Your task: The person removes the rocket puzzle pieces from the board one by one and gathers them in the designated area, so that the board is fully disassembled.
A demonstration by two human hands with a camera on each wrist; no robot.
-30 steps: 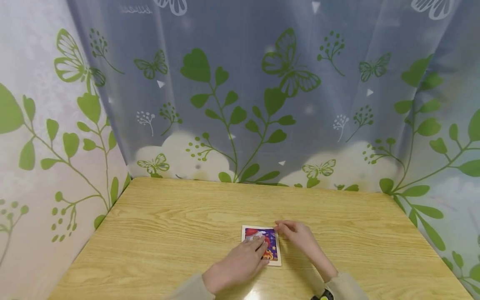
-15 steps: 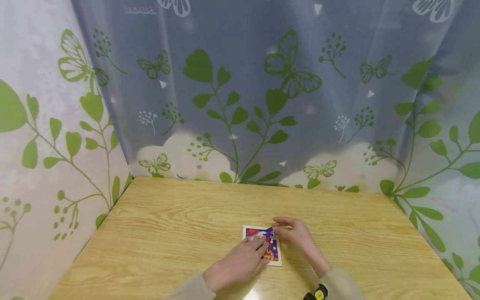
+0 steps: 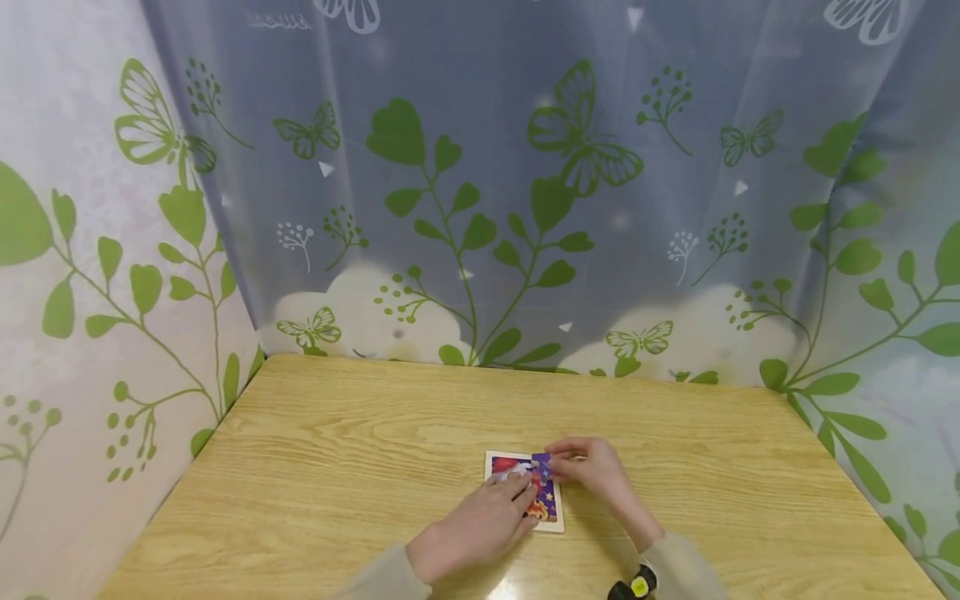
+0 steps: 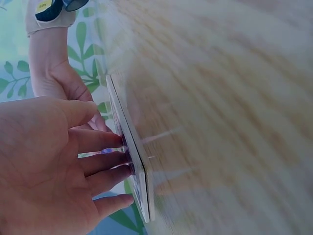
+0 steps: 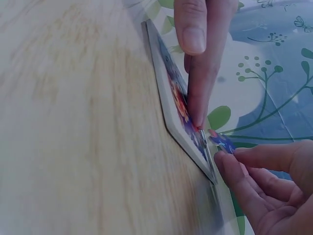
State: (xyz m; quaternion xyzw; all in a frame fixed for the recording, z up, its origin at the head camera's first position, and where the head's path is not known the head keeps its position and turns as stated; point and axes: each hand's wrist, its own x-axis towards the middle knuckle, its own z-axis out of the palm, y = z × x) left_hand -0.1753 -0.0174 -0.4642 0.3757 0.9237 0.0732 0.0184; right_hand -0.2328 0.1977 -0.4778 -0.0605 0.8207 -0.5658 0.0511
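On the table lies a small jigsaw puzzle [image 3: 548, 505] with a light frame and a purple, red and yellow picture. My left hand [image 3: 483, 517] rests on its left part, fingers fairly straight and fingertips touching the picture, so much of it is covered. At the far right corner, my right hand [image 3: 592, 471] pinches a purple puzzle piece [image 5: 222, 142] between thumb and index finger. In the right wrist view the piece is held just above the puzzle's surface, tilted. Seen edge-on in the left wrist view, the puzzle's frame [image 4: 128, 142] lies flat on the wood.
The light wooden table [image 3: 337, 450] extends around the puzzle on all sides. Behind it hangs a blue-grey curtain [image 3: 480, 208] with green leaves and butterflies, and similar pale cloth stands at left and right. A watch [image 3: 636, 585] sits on the right wrist.
My right fingers have raised the purple puzzle piece from the far right corner and shifted it slightly left, showing its printed face. The left hand stays on the puzzle.
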